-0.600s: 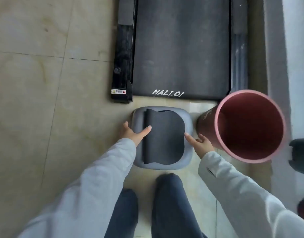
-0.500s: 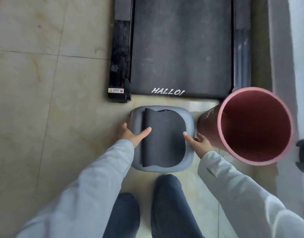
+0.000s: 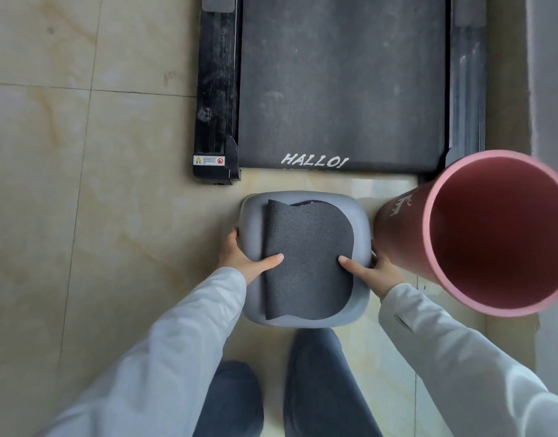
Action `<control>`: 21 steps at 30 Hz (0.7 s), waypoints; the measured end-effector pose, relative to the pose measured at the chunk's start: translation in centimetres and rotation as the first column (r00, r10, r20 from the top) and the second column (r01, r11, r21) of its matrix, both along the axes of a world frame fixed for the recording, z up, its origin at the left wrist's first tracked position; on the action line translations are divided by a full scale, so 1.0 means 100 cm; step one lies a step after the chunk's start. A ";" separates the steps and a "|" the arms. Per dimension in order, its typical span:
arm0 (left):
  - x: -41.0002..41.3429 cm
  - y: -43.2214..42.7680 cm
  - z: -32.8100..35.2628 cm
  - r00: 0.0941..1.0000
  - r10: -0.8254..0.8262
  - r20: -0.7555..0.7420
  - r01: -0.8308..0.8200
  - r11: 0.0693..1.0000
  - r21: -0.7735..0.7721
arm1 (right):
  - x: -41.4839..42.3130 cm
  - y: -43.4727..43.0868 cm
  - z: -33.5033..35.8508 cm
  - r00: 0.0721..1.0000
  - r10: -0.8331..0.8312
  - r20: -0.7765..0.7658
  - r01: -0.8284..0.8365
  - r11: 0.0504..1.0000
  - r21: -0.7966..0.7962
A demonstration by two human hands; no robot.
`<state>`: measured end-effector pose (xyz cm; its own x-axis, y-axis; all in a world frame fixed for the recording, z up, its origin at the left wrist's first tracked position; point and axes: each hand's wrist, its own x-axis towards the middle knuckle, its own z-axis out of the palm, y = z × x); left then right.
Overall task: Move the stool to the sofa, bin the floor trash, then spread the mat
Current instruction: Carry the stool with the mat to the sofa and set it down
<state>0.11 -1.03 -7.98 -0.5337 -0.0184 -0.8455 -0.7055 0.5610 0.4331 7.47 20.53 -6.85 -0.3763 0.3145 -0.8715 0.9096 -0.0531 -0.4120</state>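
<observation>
1. The left hand [image 3: 240,258] has its grip clamped on the left side of the stool [image 3: 306,260]. The thumb lies on top, touching the edge of the black pad [image 3: 307,263]. The other fingers curl down over the side, so I cannot see them all.

2. The stool is between the two hands, on the floor [image 3: 82,216], just in front of the person's knees. It is at the near end of the treadmill [image 3: 340,80] with "HALLO!" on it. No sofa is in view, so I think the stool has not been carried anywhere yet.

3. The black pad only lies loose on the seat, and its left edge curls up. If the stool tips as it is lifted, the pad could slide off. Both thumbs press on it, and that may hold it.

4. The right hand [image 3: 374,272] has its grip clamped on the right side of the stool, thumb on the pad.

5. Just right of that grip stands the rolled pink mat [image 3: 479,231], very near the hand and the stool; I cannot tell if they touch. A swing to the right could knock the mat over.

6. Lifting forward could bump the stool on the treadmill.
</observation>
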 end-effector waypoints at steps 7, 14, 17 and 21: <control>-0.002 -0.001 -0.004 0.999 0.037 0.038 -0.038 0.999 0.031 | -0.004 0.000 -0.003 0.999 -0.043 0.000 0.043 0.999 -0.003; -0.007 -0.016 0.033 0.993 0.097 0.068 -0.100 0.994 0.039 | -0.017 -0.012 0.031 0.997 -0.058 -0.045 0.056 0.998 -0.034; -0.011 -0.030 0.071 0.989 0.139 0.053 -0.141 0.989 0.039 | -0.029 -0.023 0.067 0.997 -0.030 -0.065 0.026 0.998 -0.054; -0.020 -0.054 0.140 0.976 0.219 0.021 -0.219 0.975 0.033 | -0.051 -0.042 0.127 0.995 0.033 -0.090 -0.040 0.996 -0.082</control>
